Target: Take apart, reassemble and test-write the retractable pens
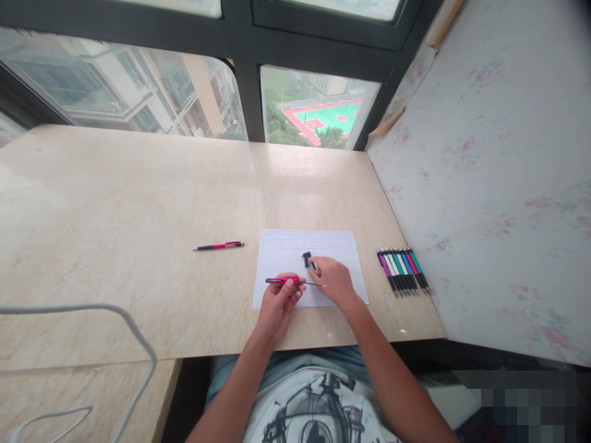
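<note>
My left hand (280, 303) is closed around a pink and black mechanical pencil barrel (290, 280), held almost level over the paper. A thin dark tube (314, 283) sticks out of its right end, bare of a grip. My right hand (333, 278) reaches down to the sheet, thumb and forefinger pinched at a small black pencil part (313, 266). Right beside those fingertips other small black parts (305, 257) lie on the written paper (277, 255). What the remaining right fingers touch is hidden.
A whole pink and black mechanical pencil (218, 246) lies left of the paper. Several coloured mechanical pencils (401, 271) form a row on the right by the papered wall (484, 184). A grey cable (115, 307) loops over the table (138, 197) at left. Windows stand behind.
</note>
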`<state>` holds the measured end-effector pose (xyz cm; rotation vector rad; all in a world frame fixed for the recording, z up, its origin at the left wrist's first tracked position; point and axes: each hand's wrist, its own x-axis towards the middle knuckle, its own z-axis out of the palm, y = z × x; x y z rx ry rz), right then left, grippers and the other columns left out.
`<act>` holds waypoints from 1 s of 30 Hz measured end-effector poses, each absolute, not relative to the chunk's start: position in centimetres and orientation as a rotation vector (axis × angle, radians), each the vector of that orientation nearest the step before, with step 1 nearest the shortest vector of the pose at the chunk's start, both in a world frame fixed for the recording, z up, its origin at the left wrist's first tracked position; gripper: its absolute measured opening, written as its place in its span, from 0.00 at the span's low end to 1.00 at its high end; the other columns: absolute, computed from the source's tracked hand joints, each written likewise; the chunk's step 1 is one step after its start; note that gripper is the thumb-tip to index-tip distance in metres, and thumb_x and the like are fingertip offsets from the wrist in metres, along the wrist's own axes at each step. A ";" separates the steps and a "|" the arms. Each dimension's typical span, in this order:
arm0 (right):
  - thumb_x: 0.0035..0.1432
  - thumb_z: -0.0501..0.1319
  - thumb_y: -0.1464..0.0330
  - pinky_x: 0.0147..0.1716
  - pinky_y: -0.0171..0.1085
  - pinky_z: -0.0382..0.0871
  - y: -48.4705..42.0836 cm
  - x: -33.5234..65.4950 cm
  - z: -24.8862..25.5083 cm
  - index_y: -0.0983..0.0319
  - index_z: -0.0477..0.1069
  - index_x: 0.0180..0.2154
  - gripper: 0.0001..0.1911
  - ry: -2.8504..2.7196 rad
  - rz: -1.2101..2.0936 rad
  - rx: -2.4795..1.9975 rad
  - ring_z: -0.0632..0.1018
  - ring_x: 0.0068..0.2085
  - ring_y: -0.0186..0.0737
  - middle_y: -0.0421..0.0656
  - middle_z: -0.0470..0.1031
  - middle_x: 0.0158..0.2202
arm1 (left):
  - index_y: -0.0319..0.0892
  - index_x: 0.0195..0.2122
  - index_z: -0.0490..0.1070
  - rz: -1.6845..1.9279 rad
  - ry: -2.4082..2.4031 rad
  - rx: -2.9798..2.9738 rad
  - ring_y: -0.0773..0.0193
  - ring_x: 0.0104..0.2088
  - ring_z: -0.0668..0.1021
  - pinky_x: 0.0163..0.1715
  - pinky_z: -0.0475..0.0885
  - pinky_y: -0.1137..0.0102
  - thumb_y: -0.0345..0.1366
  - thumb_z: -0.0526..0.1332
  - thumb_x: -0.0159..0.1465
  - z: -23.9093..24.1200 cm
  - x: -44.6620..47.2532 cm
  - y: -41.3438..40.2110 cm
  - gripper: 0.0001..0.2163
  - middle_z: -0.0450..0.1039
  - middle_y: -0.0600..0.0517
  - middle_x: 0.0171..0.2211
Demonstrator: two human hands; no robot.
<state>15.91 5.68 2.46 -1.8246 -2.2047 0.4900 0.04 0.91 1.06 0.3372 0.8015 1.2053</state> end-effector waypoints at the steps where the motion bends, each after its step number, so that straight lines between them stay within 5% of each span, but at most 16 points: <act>1: 0.60 0.60 0.68 0.33 0.33 0.61 5.7 15.9 2.4 0.57 0.73 0.46 0.12 -2.214 0.490 -1.825 0.75 0.37 0.39 0.41 0.78 0.35 | 0.39 0.38 0.75 1.202 0.803 0.338 0.69 0.34 0.79 0.34 0.73 0.77 0.36 0.68 0.59 1.0 0.0 0.9 0.09 0.79 0.47 0.36; 24: 0.59 0.61 0.65 0.33 0.35 0.64 6.8 17.4 1.8 0.59 0.77 0.43 0.11 -1.918 0.690 -1.788 0.75 0.31 0.38 0.41 0.77 0.28 | 0.39 0.38 0.75 1.178 0.825 0.365 0.69 0.34 0.79 0.33 0.73 0.76 0.37 0.68 0.58 1.2 0.2 1.0 0.10 0.79 0.47 0.37; 30: 0.67 0.52 0.65 0.38 0.37 0.68 4.9 18.2 3.9 0.60 0.77 0.38 0.15 -1.802 0.794 -1.572 0.77 0.36 0.39 0.44 0.79 0.34 | 0.39 0.39 0.75 1.160 0.851 0.389 0.68 0.34 0.79 0.34 0.72 0.76 0.38 0.68 0.58 1.1 0.2 0.9 0.10 0.79 0.47 0.37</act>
